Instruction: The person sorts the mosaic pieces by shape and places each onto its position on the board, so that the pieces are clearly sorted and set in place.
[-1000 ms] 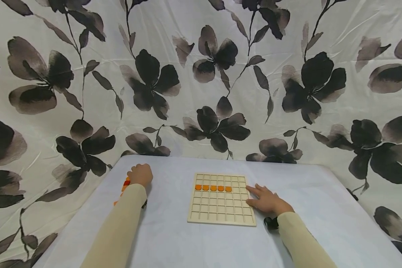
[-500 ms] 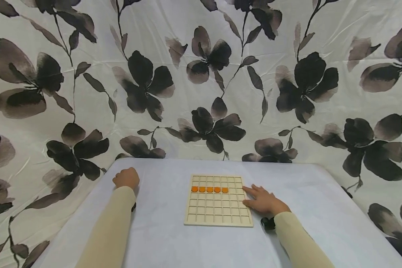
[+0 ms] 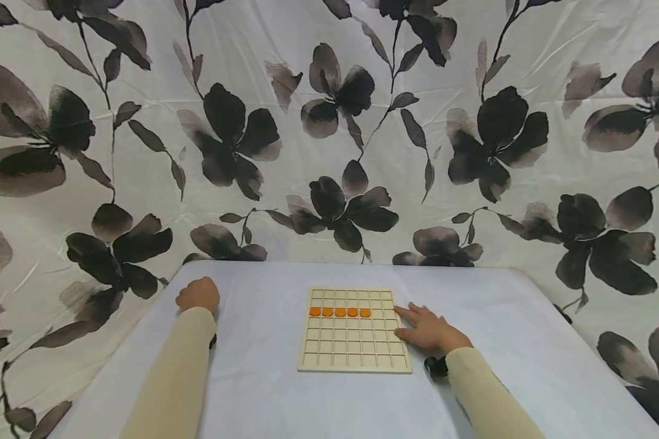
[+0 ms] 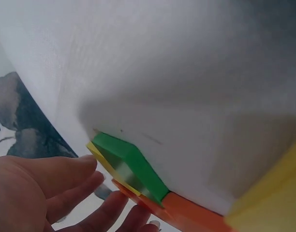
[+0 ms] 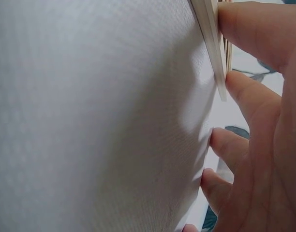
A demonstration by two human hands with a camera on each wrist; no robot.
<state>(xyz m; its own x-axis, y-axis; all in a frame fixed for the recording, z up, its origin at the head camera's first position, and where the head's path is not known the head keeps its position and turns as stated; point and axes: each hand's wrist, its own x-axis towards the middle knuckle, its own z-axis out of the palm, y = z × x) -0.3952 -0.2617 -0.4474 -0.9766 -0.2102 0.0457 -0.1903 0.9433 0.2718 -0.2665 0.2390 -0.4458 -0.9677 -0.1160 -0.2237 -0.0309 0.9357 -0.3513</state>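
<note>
Five orange discs (image 3: 340,312): one row; rest of your board (image 3: 354,335) unfilled.
Left hand (image 3: 199,294): near green piece (image 4: 138,164); cannot tell if pinching.
Right hand (image 3: 431,330): spread, touching board.

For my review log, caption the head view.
Right hand touches gridded board with five orange discs; left hand at table's left.

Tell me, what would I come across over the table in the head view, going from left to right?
Left hand → pale gridded board, with a row of five orange discs on it → right hand, fingers at the board's right edge → right sleeve.
</note>
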